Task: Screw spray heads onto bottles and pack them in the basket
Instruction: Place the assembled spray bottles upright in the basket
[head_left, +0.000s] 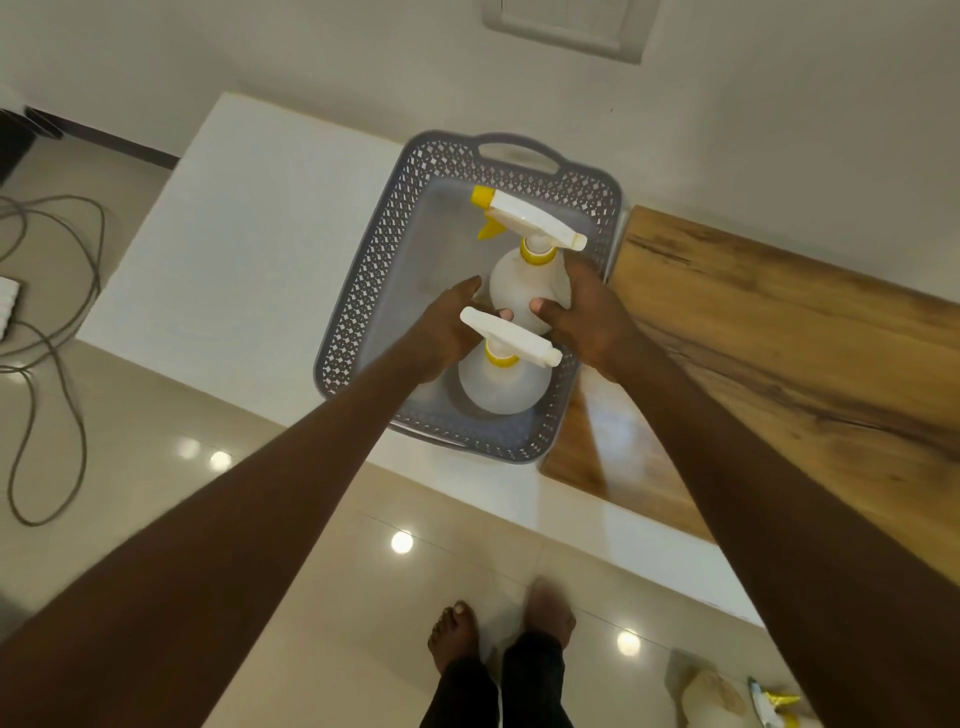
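One grey lattice basket stands on the white counter. Two white spray bottles stand upright inside it, each with a yellow collar: far bottle toward 12 o'clock, near bottle toward 6 o'clock. My right hand grips the far bottle's body, thumb curled on its front. My left hand reaches in at its 9 o'clock side, fingertips touching it; the near bottle's spray head hides part of that hand. One wooden board lies at 3 o'clock, beside the basket. Glossy beige floor tiles lie below. Loose grey cable lies at 9 o'clock. One more bottle lies at 5 o'clock on the floor.
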